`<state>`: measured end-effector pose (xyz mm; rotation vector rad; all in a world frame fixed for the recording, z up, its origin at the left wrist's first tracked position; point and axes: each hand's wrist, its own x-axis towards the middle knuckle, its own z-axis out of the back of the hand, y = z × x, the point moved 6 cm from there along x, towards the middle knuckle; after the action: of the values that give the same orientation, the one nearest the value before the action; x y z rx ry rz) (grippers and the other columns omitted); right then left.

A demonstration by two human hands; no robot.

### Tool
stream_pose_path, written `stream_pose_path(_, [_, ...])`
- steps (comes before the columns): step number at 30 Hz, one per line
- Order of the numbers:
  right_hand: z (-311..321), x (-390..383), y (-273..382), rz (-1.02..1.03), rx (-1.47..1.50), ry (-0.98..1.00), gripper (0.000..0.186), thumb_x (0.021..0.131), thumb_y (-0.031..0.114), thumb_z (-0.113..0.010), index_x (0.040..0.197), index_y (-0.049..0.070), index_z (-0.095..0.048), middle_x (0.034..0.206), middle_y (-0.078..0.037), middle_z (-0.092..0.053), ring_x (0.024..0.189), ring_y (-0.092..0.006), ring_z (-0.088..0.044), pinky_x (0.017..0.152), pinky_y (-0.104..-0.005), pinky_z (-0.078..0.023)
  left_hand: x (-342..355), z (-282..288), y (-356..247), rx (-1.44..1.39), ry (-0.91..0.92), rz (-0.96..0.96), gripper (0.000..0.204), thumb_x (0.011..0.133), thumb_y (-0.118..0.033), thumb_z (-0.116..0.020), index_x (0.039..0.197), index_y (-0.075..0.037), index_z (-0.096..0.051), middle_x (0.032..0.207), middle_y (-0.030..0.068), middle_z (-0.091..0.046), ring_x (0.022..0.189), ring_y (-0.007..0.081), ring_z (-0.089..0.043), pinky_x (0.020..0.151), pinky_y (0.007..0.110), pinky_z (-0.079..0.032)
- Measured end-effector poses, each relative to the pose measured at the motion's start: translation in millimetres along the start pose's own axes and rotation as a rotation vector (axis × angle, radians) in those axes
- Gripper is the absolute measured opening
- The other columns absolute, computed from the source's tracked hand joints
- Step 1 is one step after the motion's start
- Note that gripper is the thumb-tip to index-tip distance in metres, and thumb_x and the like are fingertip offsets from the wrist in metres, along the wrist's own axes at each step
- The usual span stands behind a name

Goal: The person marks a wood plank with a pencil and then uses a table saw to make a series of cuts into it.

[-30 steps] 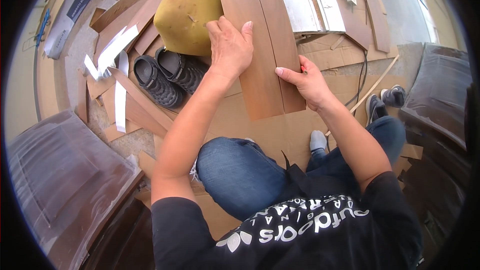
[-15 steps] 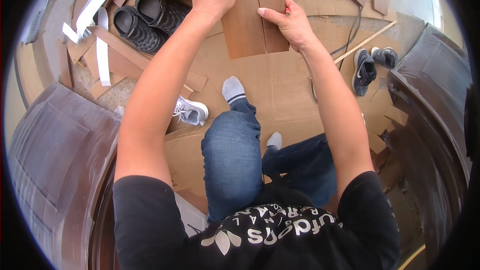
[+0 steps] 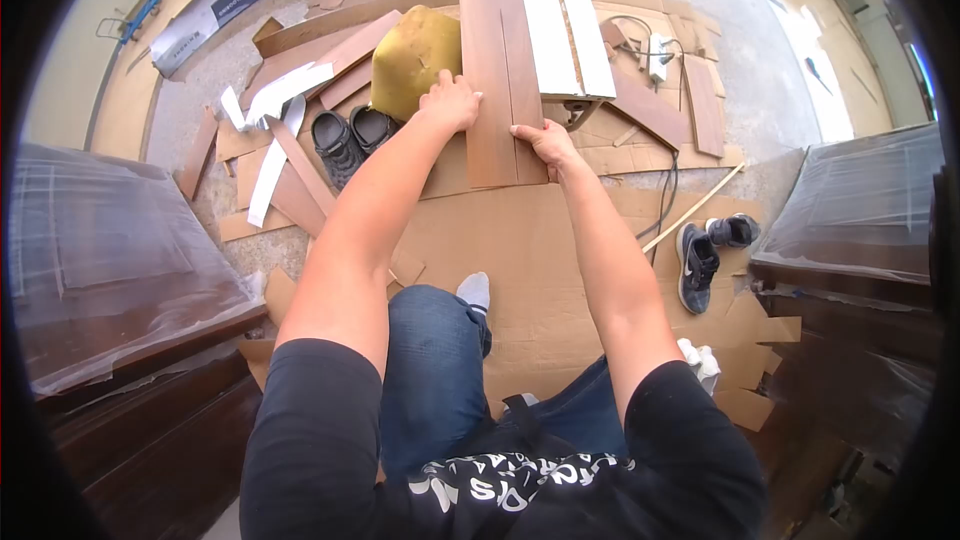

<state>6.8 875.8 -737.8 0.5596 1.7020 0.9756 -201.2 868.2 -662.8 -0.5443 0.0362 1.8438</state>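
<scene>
Now listed, largest first, with changes against the two earlier views.

Floor [image 3: 760,70]: grey concrete, littered with offcuts; more of it shows than half a second ago, as the view has pulled back and up.

Cardboard sheet [image 3: 530,250]: flat under the person's knees, near end of the work resting on it.

Wrapped dark furniture [image 3: 110,250]: at the left, under clear film; unchanged.

Wooden plank [image 3: 495,60]: long, brown, running away from the person; its near end lies between the hands. It sits straighter along the view than a second ago, which suggests it is being squared or slid into place.

White panels [image 3: 565,30]: two pale strips just right of the plank.

Yellow cushion [image 3: 412,58]: just left of the plank.

Black sandals [image 3: 345,140]: a pair beside the cushion.

Dark sneakers [image 3: 712,250]: at the right, well apart from the plank.

Left hand [image 3: 450,102]: palm down, fingers curled over the plank's left edge, pressing.

Right hand [image 3: 545,143]: at the plank's near right corner, fingers gripping the end; formerly further up the right edge.
</scene>
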Motion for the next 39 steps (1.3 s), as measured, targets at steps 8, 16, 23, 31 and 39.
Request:
stream_pose_path(8, [-9, -16, 10, 0.027, 0.031, -0.001, 0.046, 0.087, 0.013, -0.08, 0.124, -0.004, -0.058, 0.113, -0.014, -0.071, 0.097, -0.0238, -0.071, 0.084, -0.0381, -0.06, -79, -8, 24, -0.101, 0.042, -0.051, 0.065, 0.101, -0.041, -0.059, 0.145, 0.004, -0.042, 0.142, 0.0264, -0.045, 0.128, 0.0431, -0.054, 0.108, 0.047, -0.047])
stream_pose_path(16, [-5, -12, 3, 0.057, 0.056, -0.012, 0.048, 0.086, 0.014, -0.081, 0.123, -0.004, -0.058, 0.112, -0.013, -0.07, 0.097, -0.0211, -0.069, 0.082, -0.0359, -0.059, -40, 0, 98, -0.171, 0.021, -0.044, 0.062, 0.103, -0.035, -0.054, 0.149, 0.004, -0.043, 0.147, 0.0298, -0.049, 0.138, 0.0406, -0.048, 0.116, 0.043, -0.04])
stream_pose_path(23, [-10, -17, 4, 0.013, 0.049, -0.051, 0.048, 0.088, 0.013, -0.079, 0.126, -0.006, -0.057, 0.111, -0.014, -0.071, 0.096, -0.02, -0.071, 0.082, -0.0353, -0.06, 102, -1, 76, -0.624, -0.195, -0.055, 0.062, 0.104, -0.043, -0.052, 0.142, 0.005, -0.052, 0.139, 0.0263, -0.059, 0.126, 0.0363, -0.058, 0.108, 0.044, -0.046])
stream_pose_path(31, [-8, -15, 10, 0.035, 0.057, -0.072, 0.045, 0.089, 0.011, -0.078, 0.125, -0.005, -0.055, 0.11, -0.013, -0.071, 0.093, -0.0183, -0.071, 0.079, -0.0343, -0.06, 147, -11, 19, -0.969, -0.271, 0.003, 0.064, 0.097, -0.046, -0.064, 0.137, 0.003, -0.056, 0.132, 0.0225, -0.057, 0.117, 0.0321, -0.062, 0.102, 0.045, -0.051])
stream_pose_path(39, [-19, -15, 10, 0.078, 0.079, -0.074, 0.043, 0.089, 0.01, -0.078, 0.123, -0.005, -0.056, 0.107, -0.013, -0.072, 0.091, -0.0167, -0.07, 0.078, -0.0325, -0.06, 149, -7, 32, -0.858, -0.322, -0.061, 0.062, 0.095, -0.047, -0.066, 0.134, 0.0, -0.059, 0.134, 0.0244, -0.052, 0.123, 0.0355, -0.057, 0.103, 0.044, -0.052])
